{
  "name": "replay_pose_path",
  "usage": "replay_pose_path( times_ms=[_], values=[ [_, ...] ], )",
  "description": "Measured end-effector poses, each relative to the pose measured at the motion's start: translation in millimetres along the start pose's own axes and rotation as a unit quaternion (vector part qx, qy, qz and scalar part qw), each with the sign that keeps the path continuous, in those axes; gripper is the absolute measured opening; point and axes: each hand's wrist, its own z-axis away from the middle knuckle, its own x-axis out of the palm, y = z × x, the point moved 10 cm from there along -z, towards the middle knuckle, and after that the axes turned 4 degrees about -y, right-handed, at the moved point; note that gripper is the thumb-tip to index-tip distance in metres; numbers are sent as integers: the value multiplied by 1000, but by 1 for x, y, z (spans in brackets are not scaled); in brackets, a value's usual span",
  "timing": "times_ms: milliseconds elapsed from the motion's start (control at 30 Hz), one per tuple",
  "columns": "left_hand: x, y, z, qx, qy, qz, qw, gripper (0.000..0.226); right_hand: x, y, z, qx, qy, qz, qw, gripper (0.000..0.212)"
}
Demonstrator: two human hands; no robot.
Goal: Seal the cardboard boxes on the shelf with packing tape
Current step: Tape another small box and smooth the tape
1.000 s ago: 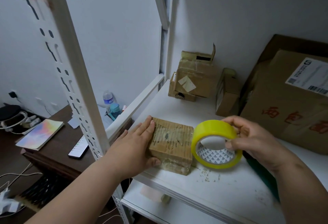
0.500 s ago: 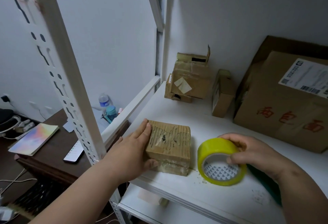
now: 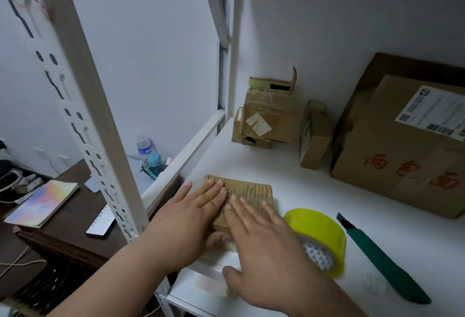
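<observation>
Both hands lay flat on the small box, which sat near the front edge of the white shelf. The left hand pressed its straight fingers onto the box's top, its thumb against the near side. The right hand rested beside it, fingers spread and straight across the top, gripping nothing. The tape roll (yellow) stood on its edge just right of the box, touching the right hand's side, held by neither hand. A green knife lay on the shelf to the roll's right. Further back stood a stack of small boxes, a narrow box and a large box with red characters.
</observation>
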Motion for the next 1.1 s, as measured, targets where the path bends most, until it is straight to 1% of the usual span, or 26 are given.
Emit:
replay_pose_path(
  times_ms=[67,167,233,267,300,367,433,467,533,600,700,800,867,900,933,967,1000,1067,1100],
  values=[
    [0,-3,-1,-5,-13,-10,1000,79,-10,9,4,10,55,11,998,91],
    [-2,-1,-2,-10,-30,7,999,82,-3,25,7,68,36,4,997,88],
    [-2,-3,-3,-14,-42,42,998,89,1,24,6,79,34,5,996,82],
    [-7,-2,-4,-14,-30,37,999,89,-2,22,6,80,41,8,996,80],
    [-11,1,-2,-10,-24,22,999,85,-3,20,6,86,39,8,996,81],
    [-12,15,1,13,-36,9,999,73,-1,18,6,93,31,14,995,85],
    [-10,24,1,39,-24,-3,999,68,3,18,6,97,32,16,995,84],
    [-8,23,0,43,-20,-8,999,68,2,18,7,94,52,19,994,79],
    [-3,19,-1,41,-39,-18,998,73,-3,24,12,106,76,27,991,69],
    [0,14,-2,43,-51,-11,998,76,-4,32,15,129,93,32,987,70],
    [-2,18,-4,39,-84,9,996,81,1,35,13,142,77,54,985,74],
    [-13,20,-9,47,-50,7,998,94,2,33,11,139,73,58,986,74],
    [-9,25,-11,52,-62,-18,997,92,0,30,11,141,65,64,986,77],
    [-6,26,-11,42,-70,-17,997,90,1,29,10,141,46,66,987,81],
    [-7,27,-11,42,-57,-25,997,90,0,27,11,140,25,75,987,84],
    [-3,27,-13,43,-71,-12,997,91,-2,27,12,141,5,95,986,84],
    [-4,28,-14,53,-57,-6,997,90,-4,27,12,136,-10,113,984,81],
    [-8,27,-15,51,-80,-9,995,88,-5,25,11,124,-44,137,982,74],
    [-14,27,-17,47,-68,1,997,88,-7,23,9,117,-46,149,981,74]
  ],
)
